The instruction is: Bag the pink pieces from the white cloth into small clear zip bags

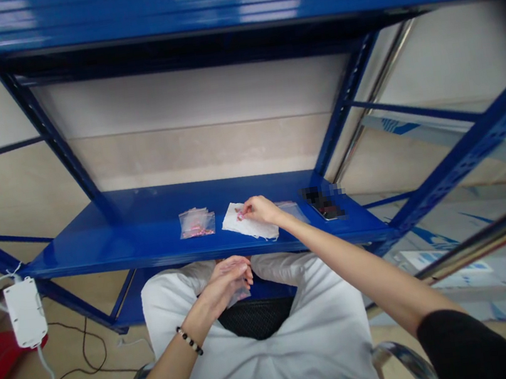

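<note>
Over the lap, my left hand (pixel 230 276) is closed around a small clear plastic bag (pixel 240 294), whose lower part hangs below the fingers. My right hand (pixel 258 209) reaches over the blue shelf, its fingertips pinched at small pink pieces (pixel 239 214). These are at the upper left of a white paper sheet (pixel 249 227) that looks like tissue. Left of the sheet lies a stack of clear zip bags (pixel 197 223) with small pink-red pieces inside. Partly behind my right wrist is another clear bag (pixel 292 211).
A dark phone-like object (pixel 324 205), partly pixelated, lies on the right of the blue shelf (pixel 142 212). Another blue shelf (pixel 159 7) hangs overhead, with uprights at both sides. A white power box (pixel 26 312) with cables hangs at the left corner.
</note>
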### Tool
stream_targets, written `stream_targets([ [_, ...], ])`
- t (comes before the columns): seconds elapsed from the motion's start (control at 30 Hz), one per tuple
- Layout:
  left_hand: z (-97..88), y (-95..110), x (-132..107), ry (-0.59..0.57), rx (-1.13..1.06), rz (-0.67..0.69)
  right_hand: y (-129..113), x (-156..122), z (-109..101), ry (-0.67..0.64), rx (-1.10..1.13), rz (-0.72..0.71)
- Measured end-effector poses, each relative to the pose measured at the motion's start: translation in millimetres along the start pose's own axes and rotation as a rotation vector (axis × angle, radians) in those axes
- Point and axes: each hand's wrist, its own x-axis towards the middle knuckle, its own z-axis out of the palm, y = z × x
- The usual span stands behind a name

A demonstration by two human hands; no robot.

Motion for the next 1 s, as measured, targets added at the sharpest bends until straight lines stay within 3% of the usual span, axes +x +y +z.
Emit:
stream_targets([
  [0.3,-1.0,-0.4,1.0,-0.006,0.003,-0.004,-11.3,3.4,-6.9,-0.025,-0.069,0.047],
  [0.63,2.5,3.4,-1.1,-0.005,0.017,0.006,-10.2,17.4,-12.4,-0.165,-0.095,0.071],
  [1.0,2.8,4.9,-2.3,-0.004,0.036,0.001,-23.3,12.9,-7.6,-0.096,-0.206,0.035],
])
